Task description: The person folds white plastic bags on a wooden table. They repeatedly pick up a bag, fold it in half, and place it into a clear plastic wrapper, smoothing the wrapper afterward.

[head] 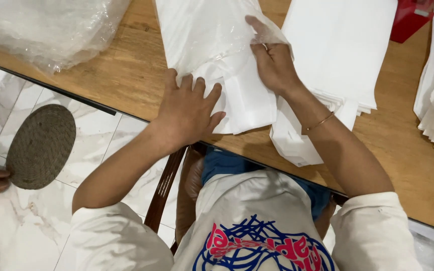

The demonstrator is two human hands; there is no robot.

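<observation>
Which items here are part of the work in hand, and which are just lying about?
In hand: folded white item in a clear plastic sleeve, under left hand and right hand.

Lying about: stack of flat white pieces, crumpled clear plastic heap, red object, round woven mat.

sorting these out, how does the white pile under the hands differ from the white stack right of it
The pile under the hands is partly inside clear plastic film, pressed by the left hand and right hand. The stack to the right is bare, untouched, with fanned lower edges. Both are white, flat, on the wooden table.
</observation>
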